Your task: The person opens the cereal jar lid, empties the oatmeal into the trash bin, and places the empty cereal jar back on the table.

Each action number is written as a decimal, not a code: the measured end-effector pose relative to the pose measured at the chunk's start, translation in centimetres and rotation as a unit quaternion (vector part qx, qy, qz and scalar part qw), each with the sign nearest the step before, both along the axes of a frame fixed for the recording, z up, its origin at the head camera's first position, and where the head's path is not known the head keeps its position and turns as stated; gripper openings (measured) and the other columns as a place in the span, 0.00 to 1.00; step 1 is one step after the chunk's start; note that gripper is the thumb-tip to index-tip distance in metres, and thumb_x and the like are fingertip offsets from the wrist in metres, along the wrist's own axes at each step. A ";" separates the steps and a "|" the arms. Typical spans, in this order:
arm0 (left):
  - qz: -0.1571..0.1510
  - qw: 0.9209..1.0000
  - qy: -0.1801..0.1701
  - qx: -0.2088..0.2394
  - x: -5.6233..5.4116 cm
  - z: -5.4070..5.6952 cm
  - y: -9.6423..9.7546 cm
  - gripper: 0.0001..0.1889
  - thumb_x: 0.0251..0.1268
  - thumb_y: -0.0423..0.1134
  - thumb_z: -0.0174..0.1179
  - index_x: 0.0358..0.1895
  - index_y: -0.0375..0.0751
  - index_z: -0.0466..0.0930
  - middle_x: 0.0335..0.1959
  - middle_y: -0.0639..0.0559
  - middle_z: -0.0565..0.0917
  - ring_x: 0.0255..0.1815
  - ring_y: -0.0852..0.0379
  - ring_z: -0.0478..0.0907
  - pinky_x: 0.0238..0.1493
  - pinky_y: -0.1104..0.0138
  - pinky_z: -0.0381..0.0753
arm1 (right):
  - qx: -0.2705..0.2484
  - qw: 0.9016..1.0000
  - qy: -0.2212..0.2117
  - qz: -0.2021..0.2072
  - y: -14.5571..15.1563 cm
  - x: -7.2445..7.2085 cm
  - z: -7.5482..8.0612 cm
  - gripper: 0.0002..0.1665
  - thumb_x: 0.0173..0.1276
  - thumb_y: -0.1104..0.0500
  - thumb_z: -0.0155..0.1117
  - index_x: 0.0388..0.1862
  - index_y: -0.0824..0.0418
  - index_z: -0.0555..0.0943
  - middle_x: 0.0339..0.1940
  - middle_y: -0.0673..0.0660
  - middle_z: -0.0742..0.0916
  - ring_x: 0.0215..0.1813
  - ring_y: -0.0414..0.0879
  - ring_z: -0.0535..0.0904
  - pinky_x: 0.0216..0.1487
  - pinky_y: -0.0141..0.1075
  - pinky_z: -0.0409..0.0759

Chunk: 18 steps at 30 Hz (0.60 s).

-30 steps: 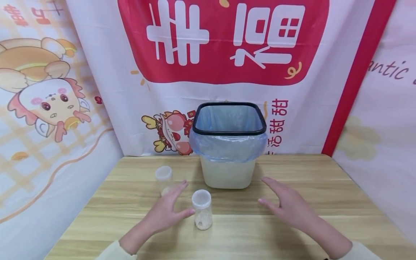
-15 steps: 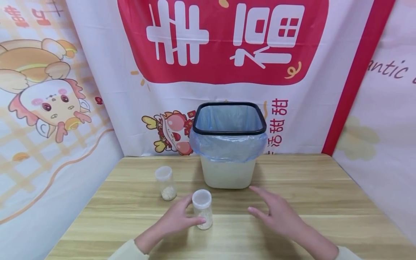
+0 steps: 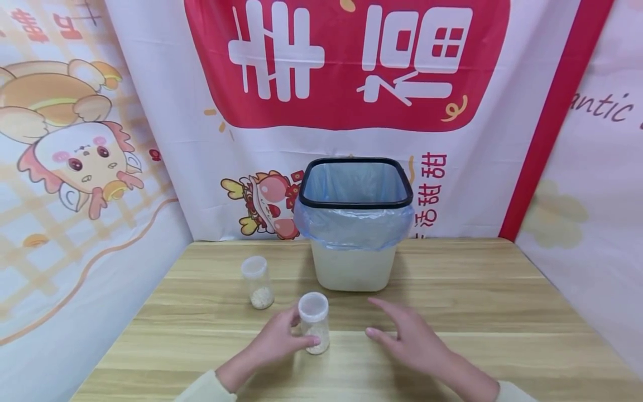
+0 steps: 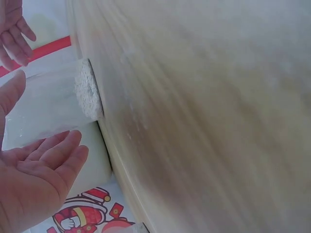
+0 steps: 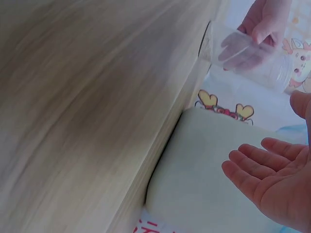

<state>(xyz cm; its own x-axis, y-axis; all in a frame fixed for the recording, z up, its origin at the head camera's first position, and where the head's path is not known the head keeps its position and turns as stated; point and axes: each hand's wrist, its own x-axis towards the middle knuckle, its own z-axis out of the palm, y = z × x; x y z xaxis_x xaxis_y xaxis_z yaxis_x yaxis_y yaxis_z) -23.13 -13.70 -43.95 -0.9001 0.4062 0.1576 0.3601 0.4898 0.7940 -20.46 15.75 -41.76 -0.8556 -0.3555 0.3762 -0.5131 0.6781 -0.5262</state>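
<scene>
A clear plastic jar [image 3: 316, 324] with a translucent top and white, rice-like grains at its bottom stands upright on the table. My left hand [image 3: 275, 338] holds it from the left, thumb in front and fingers behind. Through the jar's clear wall [image 5: 272, 70] those fingers show in the right wrist view. My right hand [image 3: 414, 340] is held to the right of the jar, fingers spread and nothing in them. Further back on the left is a second, similar jar [image 3: 256, 279], also with pale grains at its bottom.
A cream trash bin [image 3: 354, 271] with a black rim and a blue plastic liner [image 3: 351, 226] stands behind the front jar. The wood-grain table [image 3: 477, 290] ends at printed cloth hangings [image 3: 241, 139] behind and on both sides.
My left hand has moved right from beside the front jar to around it. My right hand has come leftward, closer to that jar. Both jars and the bin stay put.
</scene>
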 end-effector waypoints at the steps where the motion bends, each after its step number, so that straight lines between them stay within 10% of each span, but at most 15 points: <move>1: 0.000 1.000 -0.003 0.005 0.0 0.0 0.1 0.34 0.54 0.47 0.72 0.63 0.39 0.72 0.60 0.40 0.77 0.59 0.37 0.75 0.59 0.45 0.72 | -0.005 1.000 -0.001 -0.001 -0.2 0.0 0.0 0.35 0.63 0.47 0.69 0.67 0.55 0.73 0.62 0.55 0.80 0.61 0.51 0.76 0.62 0.49 0.73; 18: 0.000 1.000 0.015 -0.026 0.5 0.6 2.4 0.33 0.47 0.51 0.75 0.55 0.36 0.75 0.51 0.41 0.82 0.51 0.42 0.81 0.52 0.51 0.80 | -0.211 0.972 -0.099 0.036 -4.2 0.5 0.1 0.30 0.63 0.53 0.70 0.60 0.66 0.76 0.55 0.60 0.83 0.57 0.55 0.78 0.57 0.47 0.77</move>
<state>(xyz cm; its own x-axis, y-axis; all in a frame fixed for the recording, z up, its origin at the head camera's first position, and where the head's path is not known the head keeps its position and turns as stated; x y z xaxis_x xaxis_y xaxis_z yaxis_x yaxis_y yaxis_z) -22.63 -11.26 -43.32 -0.8949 0.4155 0.1632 0.3839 0.5300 0.7561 -19.93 11.57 -41.67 -0.9049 -0.2672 0.3313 -0.4111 0.3472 -0.8429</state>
